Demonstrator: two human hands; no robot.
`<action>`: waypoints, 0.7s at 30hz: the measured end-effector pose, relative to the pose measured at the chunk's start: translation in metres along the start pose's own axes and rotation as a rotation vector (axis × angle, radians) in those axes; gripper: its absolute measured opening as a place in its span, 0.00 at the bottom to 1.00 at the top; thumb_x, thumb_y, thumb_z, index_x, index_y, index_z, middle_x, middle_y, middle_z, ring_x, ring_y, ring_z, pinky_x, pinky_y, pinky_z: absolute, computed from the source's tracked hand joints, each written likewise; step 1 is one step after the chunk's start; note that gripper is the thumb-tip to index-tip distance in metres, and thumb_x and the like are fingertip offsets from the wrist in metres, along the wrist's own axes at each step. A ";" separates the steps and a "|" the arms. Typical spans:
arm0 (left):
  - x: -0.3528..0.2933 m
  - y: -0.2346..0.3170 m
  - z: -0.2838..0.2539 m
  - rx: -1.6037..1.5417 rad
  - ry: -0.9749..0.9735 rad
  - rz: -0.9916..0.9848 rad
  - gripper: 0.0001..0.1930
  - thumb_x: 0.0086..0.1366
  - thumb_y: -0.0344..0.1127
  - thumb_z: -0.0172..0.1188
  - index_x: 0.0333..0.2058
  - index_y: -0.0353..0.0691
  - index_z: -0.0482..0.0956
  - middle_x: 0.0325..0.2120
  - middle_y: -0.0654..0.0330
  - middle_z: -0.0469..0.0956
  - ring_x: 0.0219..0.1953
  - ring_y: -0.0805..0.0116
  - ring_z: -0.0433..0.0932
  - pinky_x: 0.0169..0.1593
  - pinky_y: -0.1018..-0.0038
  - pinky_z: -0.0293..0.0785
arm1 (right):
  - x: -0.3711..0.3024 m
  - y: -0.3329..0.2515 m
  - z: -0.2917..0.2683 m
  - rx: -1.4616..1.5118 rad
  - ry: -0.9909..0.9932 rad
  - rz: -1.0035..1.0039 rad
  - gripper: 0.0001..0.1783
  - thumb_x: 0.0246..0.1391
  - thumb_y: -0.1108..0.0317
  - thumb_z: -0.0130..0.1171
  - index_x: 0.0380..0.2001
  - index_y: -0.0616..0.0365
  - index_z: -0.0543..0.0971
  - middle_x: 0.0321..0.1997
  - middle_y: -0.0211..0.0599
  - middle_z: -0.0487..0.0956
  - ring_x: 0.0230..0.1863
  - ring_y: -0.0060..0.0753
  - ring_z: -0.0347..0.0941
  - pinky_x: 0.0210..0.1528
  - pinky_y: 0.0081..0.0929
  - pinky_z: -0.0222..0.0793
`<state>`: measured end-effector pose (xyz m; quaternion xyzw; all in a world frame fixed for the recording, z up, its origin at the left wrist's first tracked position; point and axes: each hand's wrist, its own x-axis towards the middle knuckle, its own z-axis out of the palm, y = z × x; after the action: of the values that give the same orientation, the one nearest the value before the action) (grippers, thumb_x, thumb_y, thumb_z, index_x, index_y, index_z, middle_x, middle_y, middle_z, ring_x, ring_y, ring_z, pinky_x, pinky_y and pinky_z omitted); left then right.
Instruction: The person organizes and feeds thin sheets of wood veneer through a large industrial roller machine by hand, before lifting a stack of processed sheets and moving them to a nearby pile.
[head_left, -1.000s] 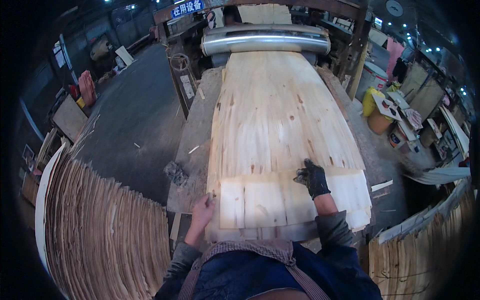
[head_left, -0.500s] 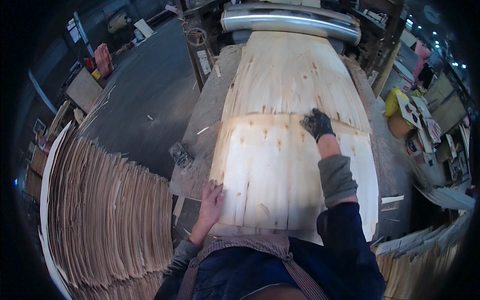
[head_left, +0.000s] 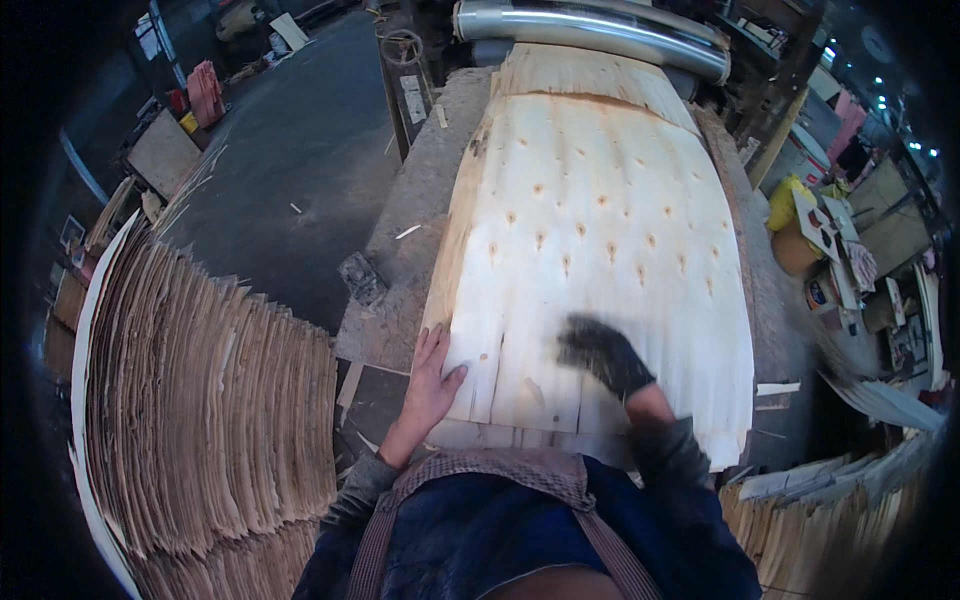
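Note:
A pale, knotted wood veneer sheet [head_left: 600,190] lies lengthwise on the bench before me. Beyond it, another veneer sheet [head_left: 590,68] overlaps its far end and reaches to the shiny metal roller [head_left: 600,28]. My bare left hand [head_left: 432,385] rests flat on the near left edge of the knotted sheet, fingers stretched out. Over the near middle of that sheet is my right hand [head_left: 607,355], in a black glove. Motion blurs it, but its fingers look extended with nothing in them. Whether it touches the wood I cannot tell.
A tall stack of veneer sheets [head_left: 210,410] stands at my left, another stack [head_left: 830,530] at lower right. A small dark block [head_left: 361,278] sits on the bench's left side [head_left: 405,260]. Buckets and a yellow bag [head_left: 787,200] are at far right.
The far veneer sheet has slid away toward the roller, uncovering more of the knotted sheet. My right hand has come back from that sheet's edge toward me. My left hand stays at the left edge.

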<state>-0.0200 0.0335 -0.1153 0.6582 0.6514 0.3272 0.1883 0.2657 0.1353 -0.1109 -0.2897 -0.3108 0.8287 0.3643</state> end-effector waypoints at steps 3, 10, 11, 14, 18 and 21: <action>0.000 0.010 -0.007 -0.164 0.014 -0.005 0.28 0.54 0.27 0.55 0.54 0.29 0.59 0.54 0.45 0.60 0.59 0.53 0.56 0.59 0.68 0.53 | -0.073 0.030 0.026 -0.761 -0.060 -0.160 0.20 0.57 0.72 0.42 0.53 0.64 0.61 0.47 0.50 0.71 0.46 0.43 0.71 0.48 0.39 0.69; 0.011 0.038 -0.027 -1.103 -0.060 -0.133 0.27 0.56 0.18 0.49 0.56 0.31 0.58 0.50 0.53 0.67 0.51 0.69 0.67 0.53 0.77 0.62 | -0.148 0.078 0.021 0.093 0.427 0.221 0.17 0.56 0.59 0.46 0.43 0.60 0.70 0.37 0.40 0.75 0.33 0.36 0.73 0.35 0.34 0.73; 0.012 0.042 -0.033 -1.150 -0.064 -0.146 0.27 0.56 0.17 0.48 0.56 0.32 0.57 0.50 0.54 0.67 0.51 0.70 0.67 0.53 0.78 0.62 | -0.148 0.080 0.024 0.091 0.484 0.195 0.16 0.56 0.58 0.46 0.41 0.60 0.71 0.35 0.39 0.75 0.32 0.35 0.73 0.35 0.34 0.73; 0.015 0.045 -0.042 -1.332 -0.068 -0.220 0.25 0.56 0.19 0.48 0.54 0.32 0.60 0.49 0.53 0.68 0.50 0.68 0.68 0.53 0.76 0.63 | -0.145 0.076 0.039 0.256 0.660 -0.078 0.15 0.55 0.55 0.48 0.29 0.56 0.72 0.24 0.34 0.72 0.25 0.33 0.70 0.31 0.35 0.71; 0.030 0.028 -0.042 -1.595 -0.208 -0.514 0.19 0.61 0.30 0.47 0.50 0.32 0.64 0.46 0.54 0.71 0.47 0.63 0.71 0.52 0.70 0.66 | -0.143 0.051 0.052 0.175 0.834 -0.214 0.19 0.52 0.49 0.49 0.24 0.55 0.71 0.18 0.33 0.70 0.19 0.31 0.67 0.28 0.38 0.69; 0.049 0.013 -0.024 -1.780 -0.323 -0.635 0.19 0.63 0.40 0.45 0.48 0.33 0.67 0.44 0.54 0.73 0.45 0.61 0.72 0.50 0.67 0.68 | -0.138 0.035 0.061 0.012 0.838 -0.238 0.25 0.50 0.43 0.49 0.21 0.57 0.71 0.10 0.34 0.67 0.13 0.31 0.64 0.25 0.34 0.69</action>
<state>-0.0294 0.0763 -0.0803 0.1038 0.2782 0.5412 0.7867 0.2864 -0.0104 -0.0622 -0.5611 -0.1627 0.5935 0.5536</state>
